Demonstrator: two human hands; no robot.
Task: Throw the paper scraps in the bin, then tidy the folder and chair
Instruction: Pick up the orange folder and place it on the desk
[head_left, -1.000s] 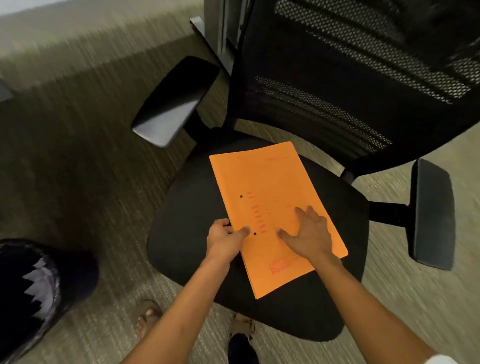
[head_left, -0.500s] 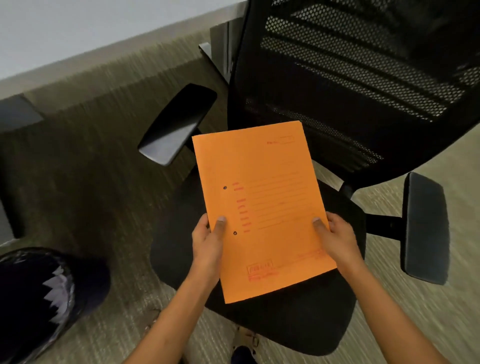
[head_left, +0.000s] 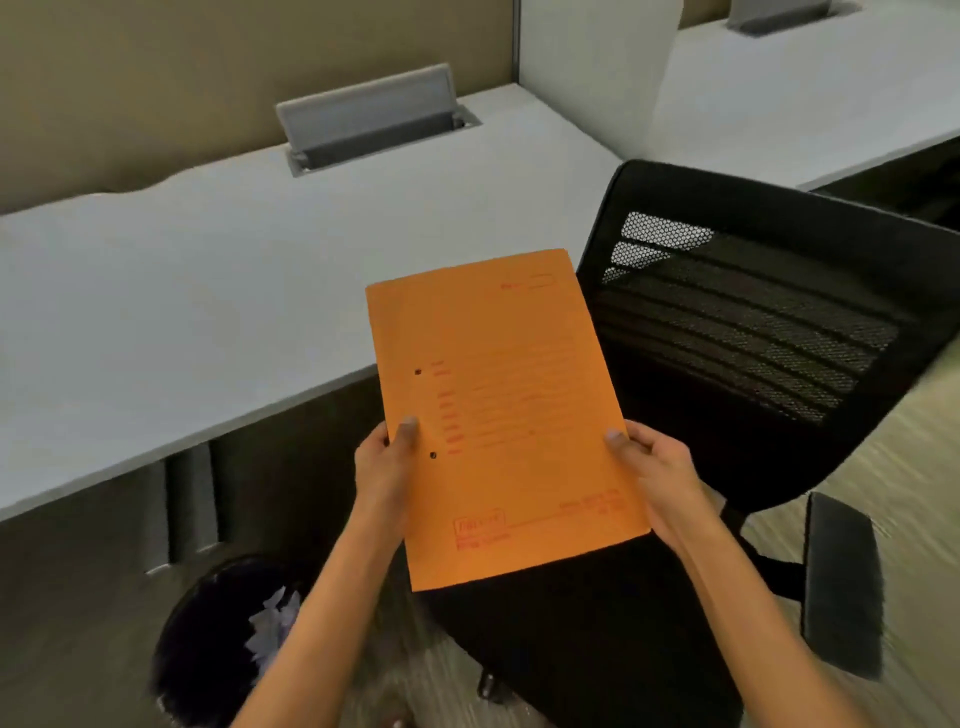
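Both hands are on the orange folder (head_left: 506, 415) right now: my left hand (head_left: 387, 470) pinches the left edge with the thumb on top near the punch holes, and my right hand (head_left: 652, 475) grips the right edge the same way. So the folder's up in the air in front of me, tilted a bit, above the black seat of the chair (head_left: 727, 364) and just short of the white surface (head_left: 208, 291). Down by my left arm the bin (head_left: 208, 639) has white paper scraps (head_left: 272, 621) in it, so I'd say that part is handled and I'm on the folder bit. Honestly the surface looks like the obvious spot to put it. What could go wrong: I'm only holding it by the edges, so if I let go with one hand too early it could flop open and dump whatever's inside, maybe straight into the bin since that's right below. Also the chair sits turned away from the surface, and shoving it in carelessly could bang an armrest (head_left: 841, 587) against the edge.
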